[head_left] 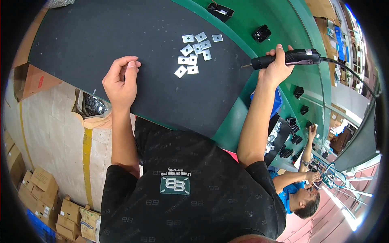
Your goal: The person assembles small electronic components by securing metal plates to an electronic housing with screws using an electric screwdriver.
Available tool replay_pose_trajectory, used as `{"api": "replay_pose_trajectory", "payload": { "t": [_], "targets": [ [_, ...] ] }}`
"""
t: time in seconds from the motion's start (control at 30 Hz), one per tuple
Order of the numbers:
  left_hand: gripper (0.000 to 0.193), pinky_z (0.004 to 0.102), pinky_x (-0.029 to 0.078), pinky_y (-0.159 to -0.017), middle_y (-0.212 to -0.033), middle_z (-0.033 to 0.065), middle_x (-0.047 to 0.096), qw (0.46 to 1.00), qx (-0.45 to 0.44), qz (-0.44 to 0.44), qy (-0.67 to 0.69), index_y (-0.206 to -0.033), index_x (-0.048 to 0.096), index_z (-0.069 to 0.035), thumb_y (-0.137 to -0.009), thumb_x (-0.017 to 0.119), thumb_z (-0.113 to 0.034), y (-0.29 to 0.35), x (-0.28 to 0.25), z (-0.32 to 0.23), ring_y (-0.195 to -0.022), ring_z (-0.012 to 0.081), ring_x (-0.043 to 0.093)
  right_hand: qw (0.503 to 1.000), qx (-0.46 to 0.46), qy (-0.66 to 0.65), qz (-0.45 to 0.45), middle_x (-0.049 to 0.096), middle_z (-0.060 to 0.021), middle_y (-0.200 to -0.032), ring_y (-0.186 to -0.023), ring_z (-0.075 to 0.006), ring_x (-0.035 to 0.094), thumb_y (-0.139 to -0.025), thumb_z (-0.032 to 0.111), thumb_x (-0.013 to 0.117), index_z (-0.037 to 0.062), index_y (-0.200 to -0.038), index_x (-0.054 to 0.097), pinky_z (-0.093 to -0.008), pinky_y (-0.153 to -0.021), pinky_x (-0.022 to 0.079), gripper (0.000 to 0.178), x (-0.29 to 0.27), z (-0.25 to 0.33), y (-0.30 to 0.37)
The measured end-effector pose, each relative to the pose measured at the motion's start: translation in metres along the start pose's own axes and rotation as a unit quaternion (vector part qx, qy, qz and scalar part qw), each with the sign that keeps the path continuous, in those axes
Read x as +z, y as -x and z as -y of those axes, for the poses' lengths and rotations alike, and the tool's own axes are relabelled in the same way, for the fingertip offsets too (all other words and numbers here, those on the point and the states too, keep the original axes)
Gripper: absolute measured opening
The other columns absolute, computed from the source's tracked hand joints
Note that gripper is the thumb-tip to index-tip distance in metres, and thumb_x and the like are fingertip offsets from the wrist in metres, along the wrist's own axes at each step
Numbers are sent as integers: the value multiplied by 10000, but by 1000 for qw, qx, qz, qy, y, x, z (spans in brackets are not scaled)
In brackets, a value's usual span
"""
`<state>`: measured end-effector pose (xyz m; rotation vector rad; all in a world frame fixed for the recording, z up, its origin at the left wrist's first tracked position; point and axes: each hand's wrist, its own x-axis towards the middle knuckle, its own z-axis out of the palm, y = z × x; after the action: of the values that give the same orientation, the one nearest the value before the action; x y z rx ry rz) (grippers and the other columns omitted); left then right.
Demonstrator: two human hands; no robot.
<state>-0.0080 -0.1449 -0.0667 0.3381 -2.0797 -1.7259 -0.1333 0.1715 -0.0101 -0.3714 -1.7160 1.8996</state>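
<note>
My right hand (pixel 277 68) is wrapped round a black electric screwdriver (pixel 304 57), whose thin bit points left over the right edge of the dark mat (pixel 170 97). A cord runs from its back end to the right. Over the left part of the mat, my left hand (pixel 122 83) is closed, thumb against curled fingers; whatever it may hold is hidden. Between the hands, toward the far side, lie several small silver metal plates (pixel 197 49), each with a dark hole in its middle. Some of them touch or overlap.
Beyond the mat, a green work surface carries a black housing (pixel 261 33) and a black tray (pixel 220 12). A blue bin (pixel 277 101) stands beside my right forearm. Further right sits a co-worker in blue (pixel 289 198). An open bag (pixel 94 106) of dark parts is at left.
</note>
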Motion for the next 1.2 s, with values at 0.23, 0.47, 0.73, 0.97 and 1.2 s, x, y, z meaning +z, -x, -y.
{"api": "replay_pose_trajectory", "payload": {
  "t": [0.23,0.47,0.73,0.97,1.2],
  "targets": [
    [88,180,478,-630,-799,49,675,1000,-11,-5,-1,-934,650,24,-894,578,-6,2,0,1,-689,60,595,997,-57,55,8,569,-92,-739,-580,-145,551,-793,-18,657,-29,-1120,443,-285,-552,477,391,16,-8,0],
    [87,181,483,-633,-802,53,676,1000,-9,6,-7,-934,650,22,-897,579,-12,1,-1,1,-688,61,598,998,-51,46,-2,561,-86,-716,-575,-146,549,-785,-20,660,-45,-1104,446,-277,-539,472,385,25,-8,0],
    [115,212,507,-663,-804,61,678,1000,-6,9,9,-944,651,22,-913,560,-42,1,-3,3,-702,83,618,996,-52,56,37,546,-84,-743,-553,-140,552,-781,-11,682,-64,-1092,444,-270,-524,457,396,48,-13,-3],
    [111,206,504,-667,-809,61,681,1000,-15,13,3,-943,651,22,-908,562,-34,1,-3,2,-713,82,621,996,-65,29,56,547,-86,-745,-559,-138,554,-791,-9,676,-66,-1098,443,-271,-533,468,390,55,-18,-2],
    [107,201,496,-653,-806,58,679,1000,-13,9,3,-940,649,21,-907,562,-31,1,-3,1,-694,76,608,998,-49,-25,23,529,-73,-732,-528,-139,541,-797,-18,663,-34,-1080,427,-272,-510,468,368,57,-21,-9]
  ]
}}
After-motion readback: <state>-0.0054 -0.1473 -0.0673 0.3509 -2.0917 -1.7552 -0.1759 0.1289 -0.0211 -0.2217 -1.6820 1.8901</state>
